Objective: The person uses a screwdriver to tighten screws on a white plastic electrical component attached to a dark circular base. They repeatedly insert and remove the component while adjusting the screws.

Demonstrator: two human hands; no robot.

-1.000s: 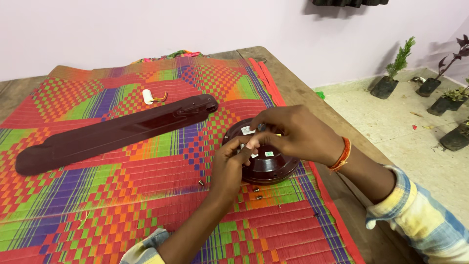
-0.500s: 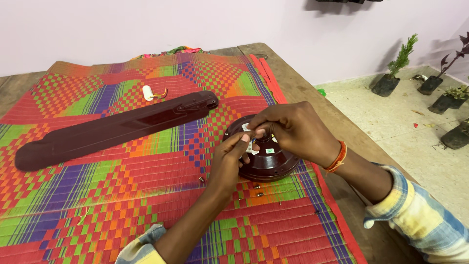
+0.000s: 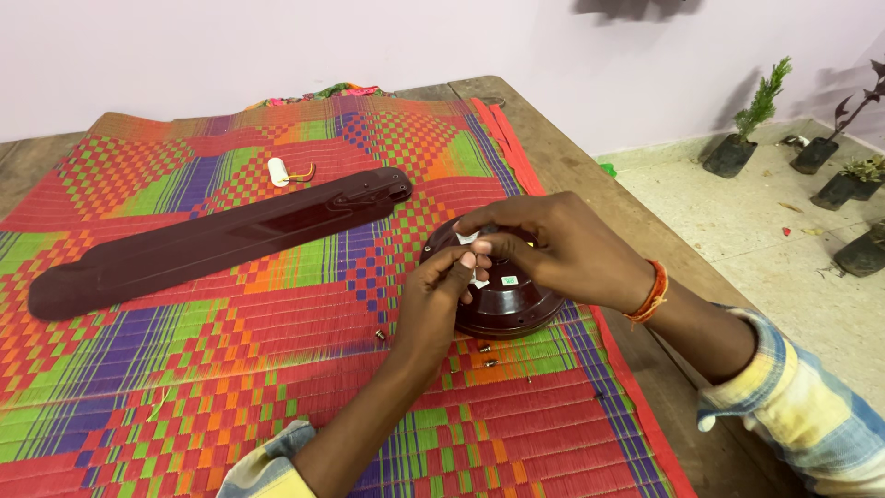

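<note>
The mat (image 3: pixel 230 369) is woven in bright checks and stripes of red, orange, green, purple and blue, with a red border. The long fan blade (image 3: pixel 212 242) is dark brown, nearly maroon, and so is the glossy round motor housing (image 3: pixel 516 304), which bears small white and green stickers. The small capacitor (image 3: pixel 277 171) is white with an orange wire. The table (image 3: pixel 562 166) is plain brown wood. The wristband (image 3: pixel 651 293) is orange-red. The shirt sleeve (image 3: pixel 802 415) is checked in blue, yellow and white.
</note>
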